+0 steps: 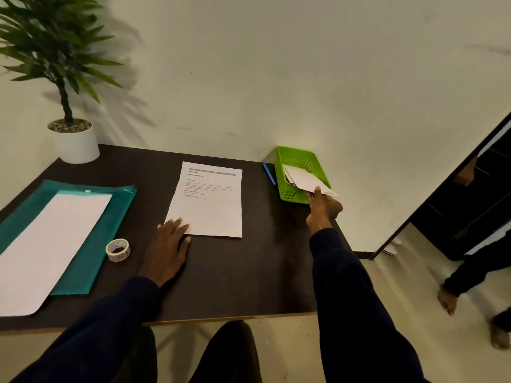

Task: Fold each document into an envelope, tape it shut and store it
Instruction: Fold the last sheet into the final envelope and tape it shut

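the right hand [322, 207] is pinched closed on the near corner of a white envelope [305, 180], fingers on top and thumb side below, arm stretched out in a dark sleeve. the envelope lies tilted across the green basket [287, 193], most of it inside, its near-right corner sticking out past the basket's rim over the hand. another white edge shows just under it inside the basket, too hidden to tell what it is. the basket sits at the far right corner of the dark table [249, 272], against the wall, with a blue pen [269, 174] lying just beside its left wall.

the left hand [168, 244] rests flat and open on the table, gripping nothing, its fingertips touching the near-left corner of a printed document [210, 208] that lies unfolded in the middle of the table. just left of that hand stands a roll of clear tape [118, 249]. further left lies a teal plastic folder [105, 230] with a long white envelope [47, 252] on top of it, flap end toward the near edge. a potted plant [73, 139] stands at the far left corner. at the right edge of view, another person's bare feet stand on the floor.
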